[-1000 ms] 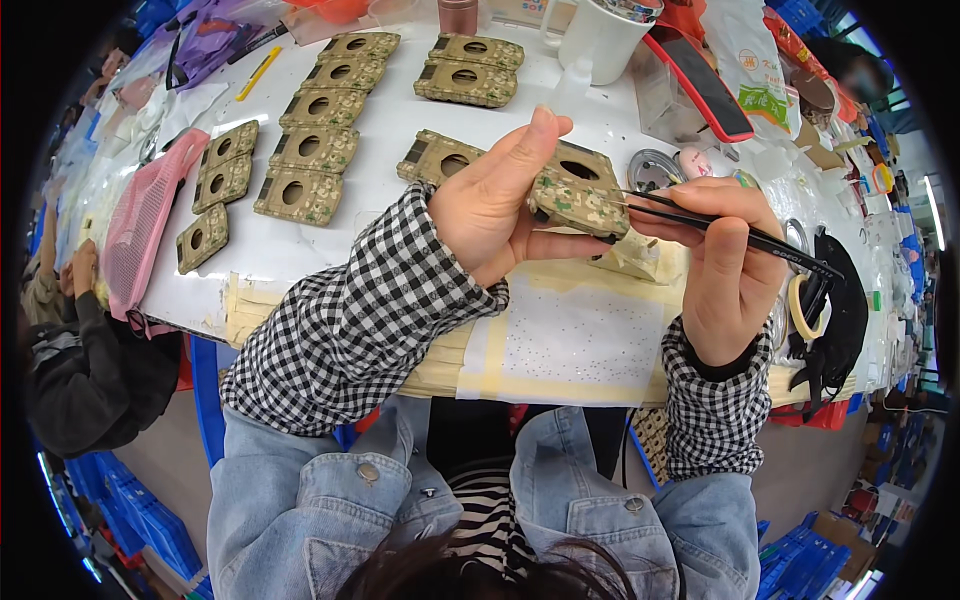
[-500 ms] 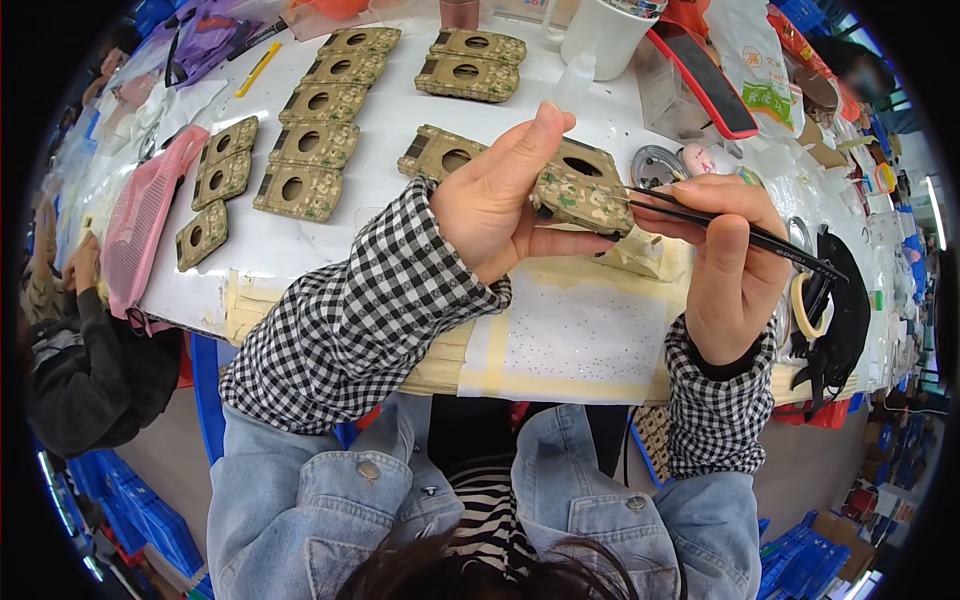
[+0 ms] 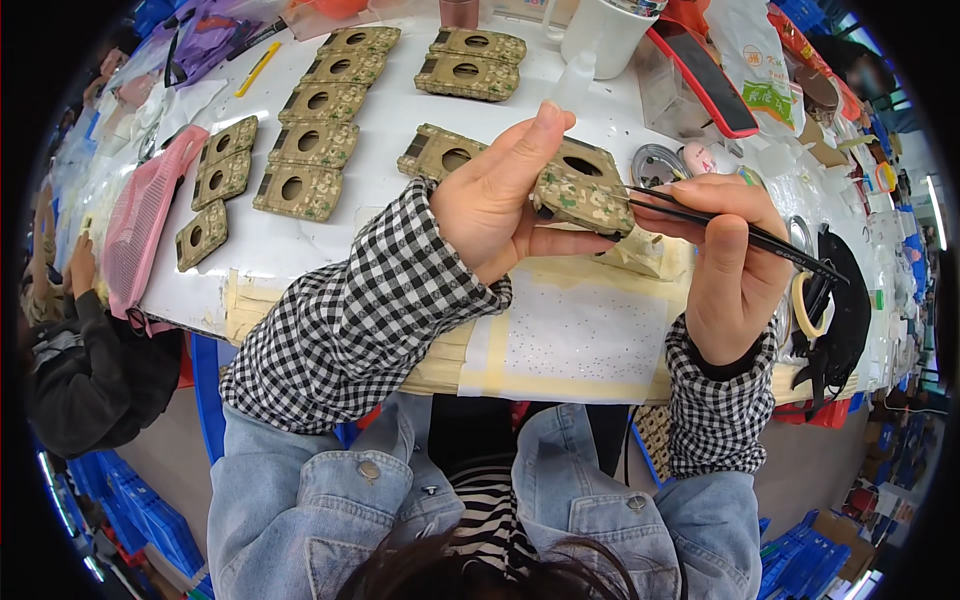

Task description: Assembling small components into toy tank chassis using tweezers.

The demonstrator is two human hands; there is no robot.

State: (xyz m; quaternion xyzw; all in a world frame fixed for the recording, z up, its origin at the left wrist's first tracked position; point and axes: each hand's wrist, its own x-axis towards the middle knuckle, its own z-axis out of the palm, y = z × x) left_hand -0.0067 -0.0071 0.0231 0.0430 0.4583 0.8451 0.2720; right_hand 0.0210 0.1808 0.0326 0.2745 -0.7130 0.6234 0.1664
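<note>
My left hand point(image 3: 505, 195) grips a camouflage-painted model tank hull point(image 3: 585, 190) from its left side, tilted above the table, its round opening facing up. Black tweezers point(image 3: 745, 233) are pinched in my right hand point(image 3: 735, 255). Their tips meet the right edge of the hull; whether they hold a tiny part is too small to tell. Behind my left hand lies another tank hull point(image 3: 440, 150), partly covered. Below the hands, a white sheet point(image 3: 585, 340) dotted with many tiny dark specks is taped to the table's near edge.
Rows of similar hulls point(image 3: 305, 190) stand at the left and far middle. A pink mesh basket point(image 3: 150, 220) lies at the left edge. Far right are a white mug point(image 3: 605, 40) and a red-cased phone point(image 3: 700, 80). Beyond the left edge sits a person in dark sleeves point(image 3: 95, 350).
The rear end of the tweezers has shifted very slightly, while the tips stay at the hull. My left hand and the hull look unmoved.
</note>
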